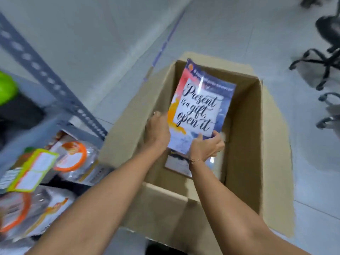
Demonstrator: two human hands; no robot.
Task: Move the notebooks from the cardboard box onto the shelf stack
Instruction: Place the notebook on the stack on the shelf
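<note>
A colourful notebook with the words "Present is a gift, open it" is held tilted above the open cardboard box on the floor. My left hand grips its lower left edge. My right hand grips its bottom right corner. Deeper in the box, below my hands, lies another notebook, partly hidden by my wrists. The grey metal shelf stands to the left of the box.
Wrapped packs with orange rings and a yellow-green labelled pack lie on the lower shelf at left. A green object sits higher on the shelf. Office chair bases stand at the right on the pale tiled floor.
</note>
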